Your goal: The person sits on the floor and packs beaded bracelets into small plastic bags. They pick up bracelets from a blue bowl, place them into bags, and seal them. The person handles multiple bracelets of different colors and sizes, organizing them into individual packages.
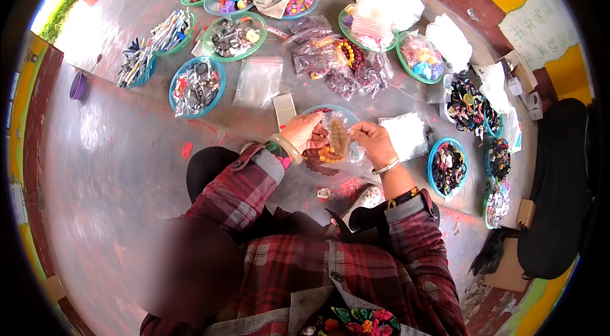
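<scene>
My left hand (pixel 306 132) pinches one side of a clear plastic bag (pixel 338 135), with a pale bangle on that wrist. At the bag's other upper side, the fingers of my right hand (pixel 376 144) are closed on it, and a light bracelet circles this wrist. Brownish translucent beads show through the film; whether they lie inside or behind it I cannot tell. Below the bag is a pale round basin (pixel 345 111), holding orange-yellow beads (pixel 326 155) and reddish-brown bead strings (pixel 318 165). The hands and bag partly cover the basin.
Clear flat bags (pixel 259 82) and another stack of bags (pixel 405 137) flank a small white box (pixel 284 110). Bagged bead strings (pixel 337 59) lie beyond. Basins of trinkets surround them, including a blue one (pixel 220 89) and a hair-tie basin (pixel 447 169).
</scene>
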`<move>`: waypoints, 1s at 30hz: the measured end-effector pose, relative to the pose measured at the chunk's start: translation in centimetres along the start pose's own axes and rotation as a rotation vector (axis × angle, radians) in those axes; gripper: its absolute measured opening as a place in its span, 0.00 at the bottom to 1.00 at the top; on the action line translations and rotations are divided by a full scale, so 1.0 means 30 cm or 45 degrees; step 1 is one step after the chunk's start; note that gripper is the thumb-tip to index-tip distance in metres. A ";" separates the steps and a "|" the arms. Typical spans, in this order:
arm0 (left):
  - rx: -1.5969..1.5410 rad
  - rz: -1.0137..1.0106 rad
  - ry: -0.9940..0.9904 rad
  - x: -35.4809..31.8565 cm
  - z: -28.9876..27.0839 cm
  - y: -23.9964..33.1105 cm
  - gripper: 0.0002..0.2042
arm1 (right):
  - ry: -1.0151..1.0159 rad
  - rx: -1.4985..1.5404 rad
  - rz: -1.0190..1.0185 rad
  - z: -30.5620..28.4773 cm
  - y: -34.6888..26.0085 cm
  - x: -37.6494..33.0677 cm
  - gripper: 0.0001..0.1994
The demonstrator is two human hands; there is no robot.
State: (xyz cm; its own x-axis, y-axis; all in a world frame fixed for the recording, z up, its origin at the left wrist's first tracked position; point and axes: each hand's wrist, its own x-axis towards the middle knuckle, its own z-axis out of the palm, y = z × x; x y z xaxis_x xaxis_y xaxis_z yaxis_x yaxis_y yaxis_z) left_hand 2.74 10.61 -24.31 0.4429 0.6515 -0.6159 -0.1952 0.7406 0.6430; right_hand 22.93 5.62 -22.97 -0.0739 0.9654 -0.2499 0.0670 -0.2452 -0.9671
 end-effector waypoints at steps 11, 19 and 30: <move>0.315 0.079 0.044 0.025 -0.033 0.005 0.11 | -0.035 -0.096 0.056 -0.040 -0.036 0.000 0.04; 0.381 0.787 -0.209 -0.039 0.053 0.069 0.15 | -0.209 0.519 -0.121 -0.129 -0.141 -0.044 0.04; 0.738 0.364 -0.407 -0.078 0.047 0.115 0.11 | -0.141 0.331 0.093 -0.111 -0.176 -0.024 0.13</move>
State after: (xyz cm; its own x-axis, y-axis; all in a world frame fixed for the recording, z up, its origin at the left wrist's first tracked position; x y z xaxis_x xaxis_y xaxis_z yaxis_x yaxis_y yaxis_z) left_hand 2.25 11.40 -20.02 0.6957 0.6611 -0.2810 0.1149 0.2838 0.9520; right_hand 25.95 6.51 -17.53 -0.1873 0.9324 -0.3092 -0.1803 -0.3420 -0.9222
